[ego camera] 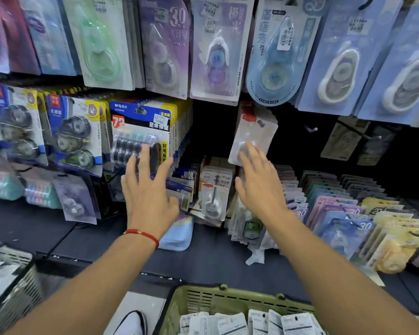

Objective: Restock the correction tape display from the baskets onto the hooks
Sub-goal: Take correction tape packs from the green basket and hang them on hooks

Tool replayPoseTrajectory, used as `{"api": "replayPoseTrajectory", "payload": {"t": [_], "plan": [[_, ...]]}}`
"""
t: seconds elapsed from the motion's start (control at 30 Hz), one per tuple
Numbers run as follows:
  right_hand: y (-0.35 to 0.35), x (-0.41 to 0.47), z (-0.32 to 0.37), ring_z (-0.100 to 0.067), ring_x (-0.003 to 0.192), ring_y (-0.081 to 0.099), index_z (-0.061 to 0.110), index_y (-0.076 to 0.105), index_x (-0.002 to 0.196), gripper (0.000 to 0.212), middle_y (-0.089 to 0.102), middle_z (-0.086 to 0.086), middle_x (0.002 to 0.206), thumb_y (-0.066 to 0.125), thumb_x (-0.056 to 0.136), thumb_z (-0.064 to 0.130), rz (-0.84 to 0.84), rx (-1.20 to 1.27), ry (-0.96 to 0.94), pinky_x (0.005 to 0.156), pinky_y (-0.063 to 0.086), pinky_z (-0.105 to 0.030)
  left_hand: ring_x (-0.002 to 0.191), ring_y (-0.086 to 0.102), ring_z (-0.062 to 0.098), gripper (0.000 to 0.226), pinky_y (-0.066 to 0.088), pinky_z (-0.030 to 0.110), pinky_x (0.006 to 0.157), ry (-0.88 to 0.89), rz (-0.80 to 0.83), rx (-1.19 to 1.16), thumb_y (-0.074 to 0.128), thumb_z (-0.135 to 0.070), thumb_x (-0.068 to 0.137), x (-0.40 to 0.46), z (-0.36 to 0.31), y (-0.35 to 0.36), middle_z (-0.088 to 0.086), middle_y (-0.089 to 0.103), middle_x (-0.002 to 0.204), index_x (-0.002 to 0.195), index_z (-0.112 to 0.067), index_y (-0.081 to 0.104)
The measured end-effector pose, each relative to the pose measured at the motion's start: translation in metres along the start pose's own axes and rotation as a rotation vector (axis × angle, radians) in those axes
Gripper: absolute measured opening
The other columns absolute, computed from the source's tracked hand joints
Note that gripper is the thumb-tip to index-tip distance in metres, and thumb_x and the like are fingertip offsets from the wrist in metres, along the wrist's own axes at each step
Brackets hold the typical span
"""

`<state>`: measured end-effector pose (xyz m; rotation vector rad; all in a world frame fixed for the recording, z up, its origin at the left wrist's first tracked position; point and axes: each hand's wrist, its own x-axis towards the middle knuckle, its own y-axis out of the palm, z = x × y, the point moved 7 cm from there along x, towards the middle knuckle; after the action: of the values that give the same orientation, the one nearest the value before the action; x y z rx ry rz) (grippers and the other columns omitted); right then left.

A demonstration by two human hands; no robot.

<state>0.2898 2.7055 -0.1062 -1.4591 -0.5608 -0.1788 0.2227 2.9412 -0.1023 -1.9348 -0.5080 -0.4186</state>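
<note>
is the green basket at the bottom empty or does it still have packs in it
Not empty. The green basket holds a row of white carded packs standing behind its near rim; how many cannot be told.

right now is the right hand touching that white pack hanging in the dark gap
Cannot tell. In the head view the right hand has blurred fingertips overlapping the white pack, with no plain contact or gap.

This is a stationery shop, at a retail display wall. Rows of carded correction tapes (215, 52) in blister packs hang from hooks (one blue-and-yellow multipack (140, 131) carries a price sticker), and further packs (344, 213) stand filed upright on the dark shelf (203, 252) below. A green plastic shopping basket (228, 303) of packaged stock sits in front.
</note>
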Motion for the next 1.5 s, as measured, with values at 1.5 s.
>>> {"api": "replayPoseTrajectory", "payload": {"t": [1.5], "plan": [[0.159, -0.364, 0.057, -0.030, 0.121, 0.050, 0.017, 0.058, 0.130, 0.037, 0.069, -0.004, 0.122, 0.054, 0.097, 0.033, 0.629, 0.011, 0.311, 0.101, 0.027, -0.047, 0.119, 0.063, 0.027, 0.031, 0.048, 0.026, 0.097, -0.453, 0.911, -0.342, 0.068, -0.012, 0.094, -0.284, 0.023, 0.165, 0.009, 0.066, 0.132, 0.123, -0.021, 0.067]]}}
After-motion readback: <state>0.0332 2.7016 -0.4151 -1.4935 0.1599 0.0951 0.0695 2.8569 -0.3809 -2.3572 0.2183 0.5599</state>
